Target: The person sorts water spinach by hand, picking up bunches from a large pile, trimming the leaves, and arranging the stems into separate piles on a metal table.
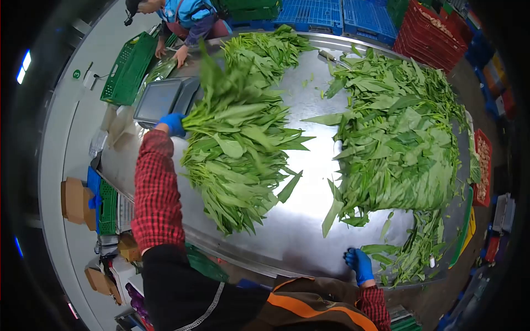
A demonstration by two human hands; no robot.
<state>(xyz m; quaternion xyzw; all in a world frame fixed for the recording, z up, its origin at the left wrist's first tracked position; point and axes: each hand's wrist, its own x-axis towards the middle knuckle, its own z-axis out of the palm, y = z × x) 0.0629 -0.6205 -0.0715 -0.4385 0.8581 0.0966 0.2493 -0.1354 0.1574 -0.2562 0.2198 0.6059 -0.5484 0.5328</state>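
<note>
Leafy green stems lie in two masses on a metal table. My left hand, in a blue glove, is closed round the stem ends of a leafy bunch over the left pile. The upper leaves of that bunch are blurred. Beside it stands a scale with a flat grey top. My right hand, also blue-gloved, rests near the table's front edge, its fingers bent and partly hidden, close to loose leaves. The larger right pile lies beyond it. A knife lies at the far side.
Across the table at the upper left, a person handles something near a green crate. Blue crates and stacked red crates stand behind the table. Cardboard boxes are at the left.
</note>
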